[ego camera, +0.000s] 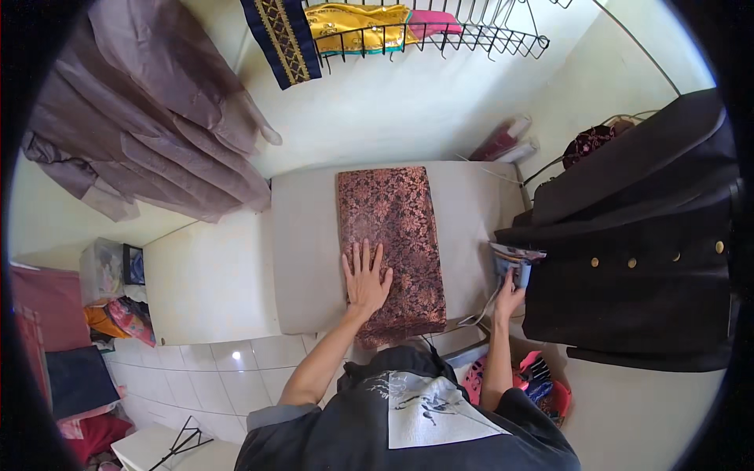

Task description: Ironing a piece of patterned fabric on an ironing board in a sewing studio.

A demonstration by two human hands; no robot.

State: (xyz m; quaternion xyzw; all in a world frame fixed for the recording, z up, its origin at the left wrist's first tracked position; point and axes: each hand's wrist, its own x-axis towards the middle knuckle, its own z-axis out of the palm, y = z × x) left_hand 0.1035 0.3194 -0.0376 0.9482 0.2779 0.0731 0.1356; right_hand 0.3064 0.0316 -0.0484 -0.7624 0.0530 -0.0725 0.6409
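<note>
A folded dark cloth with a coppery floral pattern (pixel 392 206) lies lengthwise across the padded grey ironing surface (pixel 303 247), its near end hanging over the front edge. My left hand (pixel 366 279) rests flat on the cloth's left part, fingers spread. At the right end of the padded surface, my right hand (pixel 509 297) grips a clothes iron (pixel 513 259) by its handle, apart from the cloth. The iron appears tipped up, and its pale cord (pixel 488 306) runs down beside the surface's edge.
A black jacket with gold buttons (pixel 624 294) hangs close beside the iron. Mauve garments (pixel 171 129) hang at the left. Above the back wall, a black wire rack (pixel 500 38) carries folded fabrics. A red basket of cloths (pixel 562 403) stands low at right.
</note>
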